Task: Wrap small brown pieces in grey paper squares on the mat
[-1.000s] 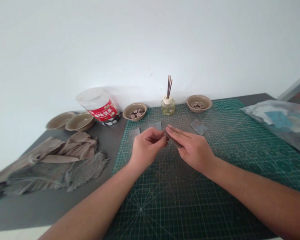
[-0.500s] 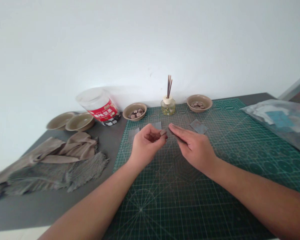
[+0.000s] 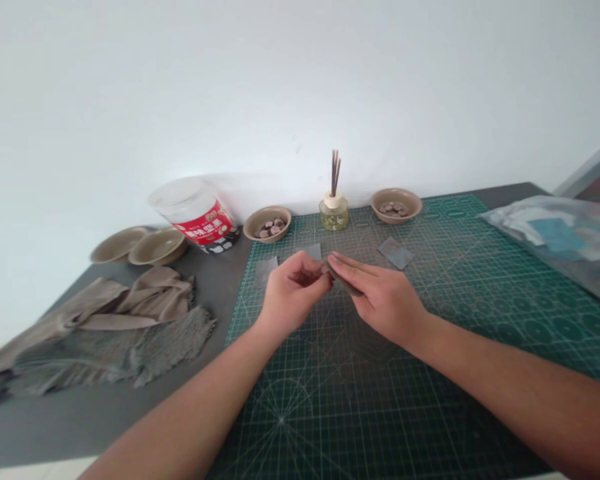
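1. Closest, a green mat [image 3: 330, 413] with thin lines lay on the table [image 3: 55, 430], under the left hand [image 3: 289, 288] and the right hand [image 3: 391, 293].
2. Well to the left of the left hand, off the mat, lay a crumpled brown and grey cloth [image 3: 140, 300].
3. The left hand pinched a small brown piece [image 3: 325, 269] with its fingertips. Most of it was hidden.
4. The right hand held a thin, dark, flat piece [image 3: 347, 283], tilted, under its straight fingers. Its far end was right by the small brown piece, but I could not tell if they touched.
5. Just past the left hand lay two grey squares [image 3: 265, 272]. Another grey square [image 3: 396, 253] lay just past the right hand.
6. Far to the right of the right hand was a see-through bag [image 3: 595, 243].
7. Farther past the left hand was a bowl [image 3: 253, 236] of round brown bits [image 3: 273, 229]. More to the left were a big tub [image 3: 180, 193] with a red label [image 3: 210, 225] and two more bowls [image 3: 155, 259].
8. Past the gap between the hands stood a little glass jar [image 3: 333, 217] with dark sticks [image 3: 334, 177]. Past the right hand was another bowl [image 3: 414, 208] of brown bits.
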`<state>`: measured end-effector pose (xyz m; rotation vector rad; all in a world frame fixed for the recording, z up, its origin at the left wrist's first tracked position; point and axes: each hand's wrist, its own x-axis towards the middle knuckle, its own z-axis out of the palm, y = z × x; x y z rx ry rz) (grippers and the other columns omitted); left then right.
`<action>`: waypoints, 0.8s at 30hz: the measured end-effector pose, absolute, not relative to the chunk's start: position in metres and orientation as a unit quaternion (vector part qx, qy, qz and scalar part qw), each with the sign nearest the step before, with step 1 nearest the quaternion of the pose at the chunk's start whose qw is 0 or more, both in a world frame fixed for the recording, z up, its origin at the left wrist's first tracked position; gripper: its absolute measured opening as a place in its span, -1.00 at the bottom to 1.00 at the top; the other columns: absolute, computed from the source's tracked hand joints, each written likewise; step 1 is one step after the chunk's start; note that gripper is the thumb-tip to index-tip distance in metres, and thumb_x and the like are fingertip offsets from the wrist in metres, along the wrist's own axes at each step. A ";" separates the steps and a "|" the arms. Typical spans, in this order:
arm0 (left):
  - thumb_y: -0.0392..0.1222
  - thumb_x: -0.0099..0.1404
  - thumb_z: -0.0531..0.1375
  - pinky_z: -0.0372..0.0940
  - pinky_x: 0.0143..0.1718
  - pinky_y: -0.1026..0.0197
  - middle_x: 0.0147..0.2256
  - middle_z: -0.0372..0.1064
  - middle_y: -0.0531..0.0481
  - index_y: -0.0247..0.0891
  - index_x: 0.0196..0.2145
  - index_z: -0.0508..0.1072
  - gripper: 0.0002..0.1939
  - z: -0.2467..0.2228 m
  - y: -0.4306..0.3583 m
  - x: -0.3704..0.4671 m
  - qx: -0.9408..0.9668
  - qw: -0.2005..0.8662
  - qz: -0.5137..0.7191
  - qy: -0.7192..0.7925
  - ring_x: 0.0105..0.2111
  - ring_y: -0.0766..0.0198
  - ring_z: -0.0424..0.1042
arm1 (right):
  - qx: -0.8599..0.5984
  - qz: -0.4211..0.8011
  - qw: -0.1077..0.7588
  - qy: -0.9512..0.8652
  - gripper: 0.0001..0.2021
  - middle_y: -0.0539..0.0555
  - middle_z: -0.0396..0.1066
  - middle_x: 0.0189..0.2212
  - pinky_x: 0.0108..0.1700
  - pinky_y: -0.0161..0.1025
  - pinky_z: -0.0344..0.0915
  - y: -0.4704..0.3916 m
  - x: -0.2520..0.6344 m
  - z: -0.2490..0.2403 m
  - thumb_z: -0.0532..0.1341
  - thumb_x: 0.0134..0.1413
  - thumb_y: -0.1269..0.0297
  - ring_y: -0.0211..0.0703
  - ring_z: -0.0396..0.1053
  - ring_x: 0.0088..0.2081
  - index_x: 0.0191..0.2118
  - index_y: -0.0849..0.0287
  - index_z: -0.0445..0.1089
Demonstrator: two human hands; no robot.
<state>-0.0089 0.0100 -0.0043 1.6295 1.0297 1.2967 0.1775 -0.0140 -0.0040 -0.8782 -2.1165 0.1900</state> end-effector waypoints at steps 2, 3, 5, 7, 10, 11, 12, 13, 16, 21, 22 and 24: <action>-0.30 0.16 0.35 0.24 -0.47 0.32 -0.51 0.35 0.10 -0.26 -0.49 0.34 -0.77 -0.002 0.007 -0.008 0.638 0.400 0.520 0.403 -0.51 0.40 0.32 | -0.346 0.077 0.411 -0.840 -0.51 0.16 0.32 0.23 0.28 -0.22 0.28 -0.015 0.177 -0.003 0.09 0.23 0.55 -0.15 0.33 0.22 0.27 0.28 0.30; -0.29 0.16 0.36 0.25 -0.46 0.32 -0.51 0.36 0.10 -0.26 -0.49 0.32 -0.75 -0.001 0.006 -0.007 0.633 0.404 0.525 0.399 -0.51 0.39 0.34 | -0.348 0.082 0.412 -0.838 -0.52 0.16 0.32 0.23 0.27 -0.21 0.28 -0.015 0.177 -0.003 0.09 0.24 0.54 -0.15 0.33 0.22 0.26 0.29 0.30; -0.26 0.18 0.36 0.31 -0.43 0.29 -0.47 0.41 0.07 -0.25 -0.47 0.28 -0.72 0.002 0.003 -0.006 0.620 0.424 0.535 0.387 -0.48 0.36 0.40 | -0.366 0.101 0.409 -0.830 -0.53 0.15 0.36 0.20 0.25 -0.20 0.32 -0.012 0.177 -0.004 0.08 0.25 0.54 -0.15 0.38 0.18 0.24 0.27 0.33; -0.24 0.20 0.35 0.36 -0.40 0.25 -0.43 0.46 0.04 -0.24 -0.44 0.27 -0.73 0.004 0.001 -0.005 0.608 0.440 0.543 0.378 -0.46 0.32 0.45 | -0.398 0.123 0.403 -0.815 -0.55 0.14 0.42 0.15 0.21 -0.17 0.36 -0.008 0.179 -0.006 0.09 0.24 0.53 -0.13 0.43 0.13 0.21 0.23 0.36; -0.22 0.20 0.36 0.34 -0.44 0.26 -0.46 0.44 0.05 -0.24 -0.41 0.31 -0.75 0.004 0.002 -0.006 0.605 0.426 0.548 0.391 -0.50 0.33 0.44 | -0.421 0.142 0.417 -0.793 -0.56 0.11 0.43 0.14 0.20 -0.15 0.38 -0.003 0.181 -0.008 0.11 0.25 0.51 -0.12 0.44 0.12 0.21 0.20 0.37; -0.20 0.20 0.36 0.33 -0.46 0.27 -0.47 0.43 0.06 -0.25 -0.40 0.34 -0.77 0.003 0.003 -0.006 0.606 0.418 0.547 0.399 -0.51 0.34 0.42 | -0.419 0.142 0.428 -0.788 -0.56 0.10 0.43 0.14 0.20 -0.15 0.38 -0.003 0.181 -0.008 0.11 0.26 0.50 -0.12 0.44 0.12 0.22 0.17 0.36; -0.19 0.20 0.36 0.32 -0.48 0.27 -0.48 0.42 0.07 -0.25 -0.40 0.35 -0.77 0.003 0.004 -0.006 0.607 0.413 0.545 0.406 -0.53 0.35 0.41 | -0.415 0.139 0.439 -0.785 -0.55 0.08 0.42 0.15 0.21 -0.15 0.37 -0.003 0.181 -0.007 0.11 0.26 0.49 -0.12 0.43 0.13 0.23 0.14 0.35; -0.18 0.19 0.37 0.31 -0.49 0.27 -0.48 0.41 0.07 -0.25 -0.40 0.37 -0.78 0.002 0.005 -0.006 0.607 0.411 0.542 0.411 -0.53 0.35 0.40 | -0.410 0.135 0.448 -0.783 -0.54 0.05 0.41 0.16 0.22 -0.15 0.37 -0.004 0.181 -0.007 0.11 0.27 0.49 -0.13 0.42 0.14 0.25 0.11 0.34; -0.19 0.20 0.35 0.33 -0.45 0.27 -0.49 0.38 0.09 -0.24 -0.40 0.37 -0.79 0.000 0.007 -0.005 0.612 0.415 0.535 0.409 -0.51 0.35 0.41 | -0.390 0.123 0.454 -0.791 -0.48 0.01 0.34 0.22 0.27 -0.15 0.31 -0.010 0.178 -0.003 0.08 0.27 0.51 -0.15 0.36 0.19 0.30 0.05 0.27; -0.24 0.24 0.31 0.31 -0.44 0.29 -0.52 0.37 0.10 -0.24 -0.45 0.33 -0.80 -0.003 0.006 -0.004 0.637 0.393 0.522 0.408 -0.50 0.36 0.40 | -0.358 0.116 0.408 -0.832 -0.42 0.09 0.22 0.30 0.31 -0.16 0.24 -0.014 0.174 -0.002 0.05 0.22 0.57 -0.16 0.26 0.27 0.34 0.14 0.20; -0.24 0.24 0.31 0.32 -0.43 0.29 -0.51 0.38 0.09 -0.24 -0.44 0.34 -0.80 -0.003 0.006 -0.004 0.634 0.399 0.520 0.410 -0.49 0.35 0.42 | -0.362 0.114 0.401 -0.834 -0.41 0.10 0.22 0.30 0.31 -0.15 0.24 -0.013 0.174 -0.003 0.04 0.21 0.59 -0.16 0.26 0.27 0.34 0.16 0.20; -0.23 0.24 0.30 0.33 -0.41 0.27 -0.51 0.39 0.08 -0.25 -0.42 0.35 -0.82 -0.003 0.006 -0.005 0.629 0.412 0.514 0.413 -0.48 0.33 0.43 | -0.373 0.109 0.396 -0.832 -0.38 0.10 0.22 0.30 0.31 -0.14 0.24 -0.012 0.175 -0.005 0.04 0.18 0.61 -0.16 0.27 0.26 0.35 0.17 0.18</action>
